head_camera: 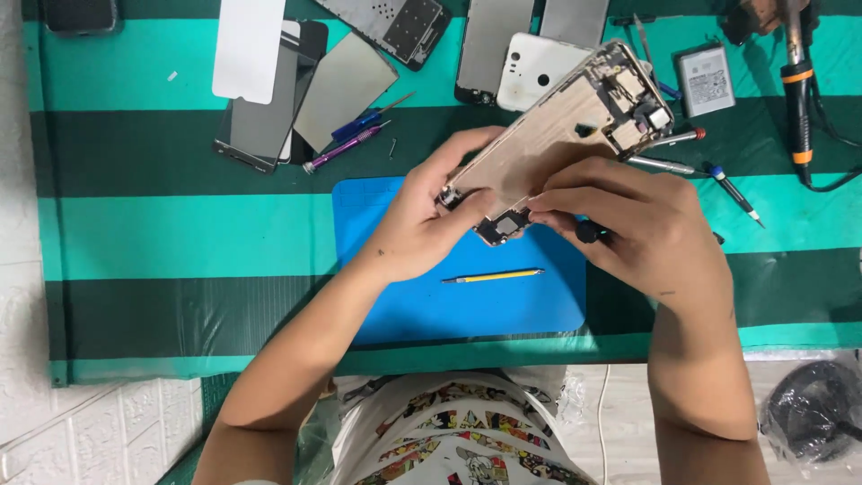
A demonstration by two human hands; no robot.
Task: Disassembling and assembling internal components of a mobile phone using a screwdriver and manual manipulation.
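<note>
Far left there's a stack of phone screens (pixel 269 99) and two small screwdrivers (pixel 355 135) on the striped table (pixel 162 233), with open room below them. Left hand (pixel 422 224) grips the opened phone frame (pixel 561 130) by its lower edge, tilted above the blue mat (pixel 386 296). A yellow pencil-like tool (pixel 492 277) lies on the mat. Right hand (pixel 646 233) pinches a dark-handled tool (pixel 588 232) at the frame's bottom corner; its tip is hidden. The soldering iron (pixel 797 90) is cut off top right.

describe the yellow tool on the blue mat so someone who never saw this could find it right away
Start at the blue rectangular work mat in the middle of the green striped table cover. Just below the two hands, on the mat's bare surface, lies a thin yellow pencil-like tool, almost level. It is the only loose thing on the mat; the other slim tools lie off it, higher up.
</note>
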